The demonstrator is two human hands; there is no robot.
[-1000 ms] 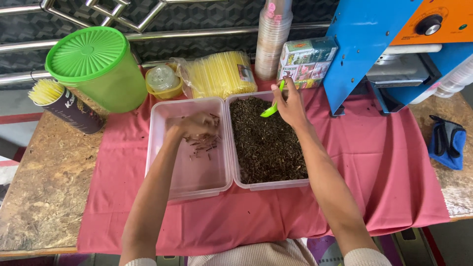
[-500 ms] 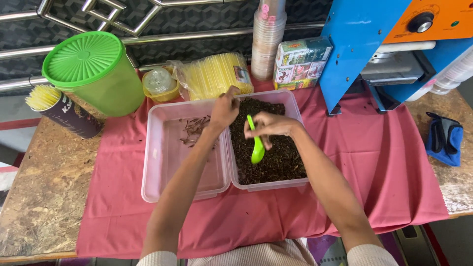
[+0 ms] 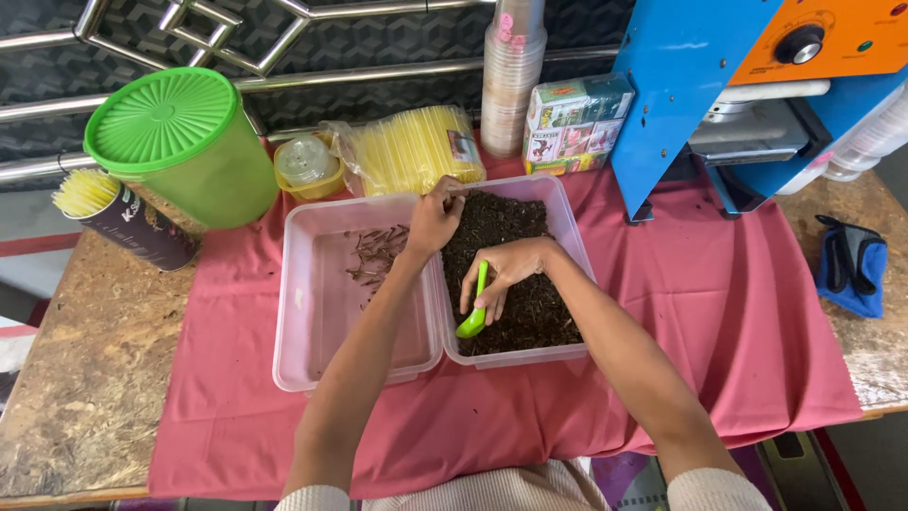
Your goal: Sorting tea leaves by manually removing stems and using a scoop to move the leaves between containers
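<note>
Since a moment ago our right hand [image 3: 506, 274] has tipped the green spoon [image 3: 475, 308] lower, its bowl now pointing toward 6 o'clock over the dark dried leaves [image 3: 515, 274]. Fingers are clenched around the spoon's handle, wrist bent inward. Our left hand [image 3: 433, 220] reaches across toward 12 o'clock, fingertips pinched at the far edge of the leaves; what it pinches we cannot tell.

We count two clear plastic tubs: the right tub [image 3: 567, 232] full of leaves, the left tub [image 3: 312, 322] holding only a small scatter of stems [image 3: 374, 254]. One green lidded canister [image 3: 180, 147] stands at 10 o'clock, one stack of cups [image 3: 511, 76] at 12.

A red cloth [image 3: 738, 322] covers the speckled worktop [image 3: 85, 378]; a blue machine [image 3: 681, 95] sits at 2 o'clock before metal railings [image 3: 378, 76].
</note>
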